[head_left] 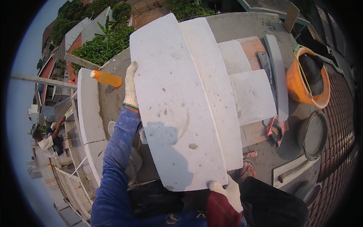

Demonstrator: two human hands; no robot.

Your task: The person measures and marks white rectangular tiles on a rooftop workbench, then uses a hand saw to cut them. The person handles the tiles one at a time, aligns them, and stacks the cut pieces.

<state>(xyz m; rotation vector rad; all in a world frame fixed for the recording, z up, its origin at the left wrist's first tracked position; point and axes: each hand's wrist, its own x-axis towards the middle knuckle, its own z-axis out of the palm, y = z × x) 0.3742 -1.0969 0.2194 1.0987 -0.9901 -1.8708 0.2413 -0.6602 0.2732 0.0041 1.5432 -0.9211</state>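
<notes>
My left hand (131, 85), in a cream knitted glove, grips the left edge of a large white lightweight block (177, 109). My gloved right hand (225, 193) holds the same block at its bottom right corner. A second white block (223, 113) lies behind it on the right, partly covered. Two smaller white pieces (251, 96) rest on a wooden board (249, 136) beside them. A saw (274, 130) with a pink handle lies there, next to a long narrow strip (280, 75) of pale material.
An orange bucket (293, 90), a round grey basin (313, 134) and a trowel-like wooden tool (291, 174) are on the right, beside a tiled roof (338, 128). An orange bottle (106, 78) stands by a low wall (89, 113). Another person (49, 142) is below left, among scaffold timbers.
</notes>
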